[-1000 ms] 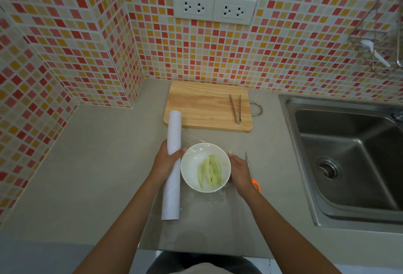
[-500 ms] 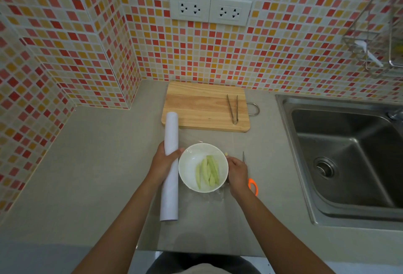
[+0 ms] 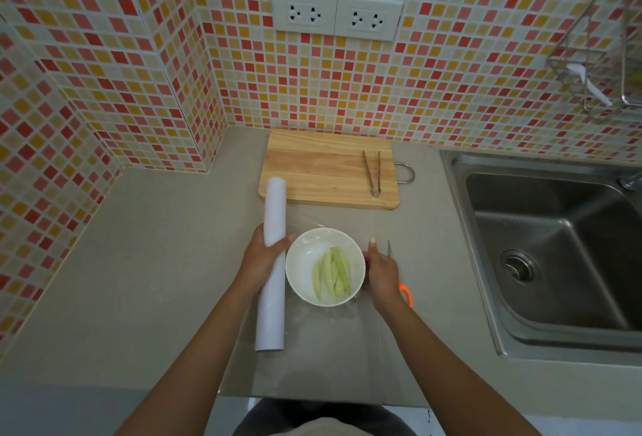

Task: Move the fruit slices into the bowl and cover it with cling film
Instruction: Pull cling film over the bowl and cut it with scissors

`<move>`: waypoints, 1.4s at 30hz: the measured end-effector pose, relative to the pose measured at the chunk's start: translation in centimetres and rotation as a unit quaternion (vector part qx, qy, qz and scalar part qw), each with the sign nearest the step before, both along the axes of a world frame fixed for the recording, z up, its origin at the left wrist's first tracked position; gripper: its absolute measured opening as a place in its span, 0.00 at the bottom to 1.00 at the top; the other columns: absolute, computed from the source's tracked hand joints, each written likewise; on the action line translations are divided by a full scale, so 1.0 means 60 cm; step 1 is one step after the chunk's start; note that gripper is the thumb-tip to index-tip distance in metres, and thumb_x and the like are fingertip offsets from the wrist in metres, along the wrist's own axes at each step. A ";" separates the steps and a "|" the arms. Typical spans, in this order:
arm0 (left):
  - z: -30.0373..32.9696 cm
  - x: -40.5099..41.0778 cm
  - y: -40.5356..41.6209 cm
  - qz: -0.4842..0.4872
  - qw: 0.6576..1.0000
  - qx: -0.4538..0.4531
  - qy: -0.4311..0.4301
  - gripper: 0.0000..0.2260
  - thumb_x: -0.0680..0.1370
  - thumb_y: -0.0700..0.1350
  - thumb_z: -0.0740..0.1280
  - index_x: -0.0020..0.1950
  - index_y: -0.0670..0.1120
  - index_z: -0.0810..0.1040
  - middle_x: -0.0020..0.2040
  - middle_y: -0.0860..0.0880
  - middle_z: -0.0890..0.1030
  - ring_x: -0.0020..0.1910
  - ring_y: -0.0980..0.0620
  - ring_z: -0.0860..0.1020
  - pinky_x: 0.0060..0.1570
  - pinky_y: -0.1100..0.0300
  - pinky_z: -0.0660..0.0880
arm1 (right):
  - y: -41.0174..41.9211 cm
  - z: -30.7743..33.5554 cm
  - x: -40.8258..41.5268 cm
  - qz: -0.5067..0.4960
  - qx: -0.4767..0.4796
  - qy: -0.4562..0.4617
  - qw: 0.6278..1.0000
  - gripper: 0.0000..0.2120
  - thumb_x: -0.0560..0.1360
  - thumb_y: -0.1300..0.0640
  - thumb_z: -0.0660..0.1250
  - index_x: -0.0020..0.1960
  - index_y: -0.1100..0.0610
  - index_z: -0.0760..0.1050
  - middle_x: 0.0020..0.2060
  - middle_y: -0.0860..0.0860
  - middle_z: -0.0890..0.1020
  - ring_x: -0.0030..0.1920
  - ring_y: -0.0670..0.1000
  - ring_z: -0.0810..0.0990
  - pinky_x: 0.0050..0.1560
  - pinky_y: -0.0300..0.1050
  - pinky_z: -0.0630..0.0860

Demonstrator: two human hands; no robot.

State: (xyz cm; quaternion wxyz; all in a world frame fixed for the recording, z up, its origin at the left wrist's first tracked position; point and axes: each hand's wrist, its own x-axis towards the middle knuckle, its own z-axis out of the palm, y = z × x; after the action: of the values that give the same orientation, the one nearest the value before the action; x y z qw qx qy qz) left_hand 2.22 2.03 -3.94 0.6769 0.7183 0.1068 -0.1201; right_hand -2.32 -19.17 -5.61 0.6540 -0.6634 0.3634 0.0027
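A white bowl (image 3: 309,255) holding several pale green fruit slices (image 3: 331,274) stands on the grey counter. Clear cling film lies stretched over and around the bowl, its wrinkled edge (image 3: 342,312) showing on the counter in front. My left hand (image 3: 260,258) grips the white cling film roll (image 3: 272,282), which lies lengthwise just left of the bowl. My right hand (image 3: 382,272) presses against the bowl's right side, fingers curled on the film there.
Orange-handled scissors (image 3: 404,291) lie partly under my right hand. A wooden cutting board (image 3: 312,168) with metal tongs (image 3: 373,171) sits behind the bowl by the tiled wall. A steel sink (image 3: 556,244) fills the right side. A wire rack (image 3: 597,64) hangs above it.
My right hand has shifted left until it rests against the bowl's right rim. The left hand still holds the roll in the same place.
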 end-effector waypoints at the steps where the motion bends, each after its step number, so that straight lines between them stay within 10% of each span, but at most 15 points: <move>1: -0.001 0.000 0.000 -0.001 1.000 0.000 0.000 0.20 0.73 0.49 0.72 0.63 0.52 0.70 0.53 0.54 0.79 0.49 0.55 0.79 0.43 0.60 0.75 | -0.002 0.000 0.000 0.000 0.003 -0.003 1.000 0.24 0.81 0.48 0.56 0.43 0.63 0.83 0.30 0.53 0.81 0.29 0.49 0.78 0.28 0.38 0.71; 11: 0.000 0.001 0.000 -0.006 1.000 0.009 -0.004 0.21 0.74 0.50 0.71 0.64 0.50 0.70 0.52 0.54 0.79 0.48 0.57 0.79 0.41 0.62 0.74 | -0.010 0.019 0.009 -0.157 -0.024 -0.096 0.983 0.18 0.81 0.56 0.56 0.55 0.68 0.79 0.45 0.60 0.82 0.40 0.52 0.79 0.42 0.41 0.74; 18: 0.000 -0.002 -0.004 -0.010 1.000 0.009 -0.007 0.22 0.72 0.52 0.72 0.63 0.52 0.70 0.51 0.57 0.79 0.47 0.59 0.79 0.40 0.64 0.73 | 0.056 0.015 -0.019 -0.005 -0.018 -0.158 0.987 0.16 0.81 0.56 0.57 0.65 0.58 0.76 0.61 0.48 0.79 0.62 0.45 0.76 0.65 0.41 0.70; 27: -0.014 0.000 0.003 -0.012 1.000 0.023 0.001 0.27 0.71 0.51 0.73 0.66 0.46 0.68 0.57 0.48 0.77 0.52 0.50 0.79 0.48 0.56 0.77 | 0.059 0.001 -0.015 -0.037 0.016 -0.157 0.987 0.16 0.82 0.55 0.56 0.66 0.56 0.74 0.60 0.48 0.79 0.60 0.45 0.76 0.49 0.25 0.74; 32: -0.020 0.007 0.009 -0.019 0.997 0.069 0.006 0.22 0.72 0.51 0.73 0.61 0.47 0.70 0.54 0.49 0.78 0.50 0.50 0.80 0.46 0.55 0.78 | 0.061 0.004 -0.013 -0.049 0.022 -0.138 0.989 0.16 0.82 0.54 0.56 0.65 0.57 0.75 0.61 0.52 0.80 0.62 0.50 0.77 0.63 0.45 0.73; 42: -0.022 0.002 0.014 -0.026 0.995 0.100 -0.014 0.12 0.72 0.52 0.72 0.52 0.48 0.79 0.48 0.51 0.83 0.46 0.53 0.81 0.38 0.64 0.74 | 0.065 0.013 -0.013 -0.059 0.024 -0.130 0.989 0.16 0.82 0.56 0.56 0.64 0.58 0.76 0.59 0.55 0.81 0.61 0.53 0.78 0.64 0.51 0.74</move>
State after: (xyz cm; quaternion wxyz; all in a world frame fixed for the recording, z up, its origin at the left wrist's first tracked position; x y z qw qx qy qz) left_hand 2.33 2.87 -5.26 0.5999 0.7864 0.0900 -0.1165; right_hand -3.09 -15.30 -4.86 0.7105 -0.6198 0.3134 -0.1136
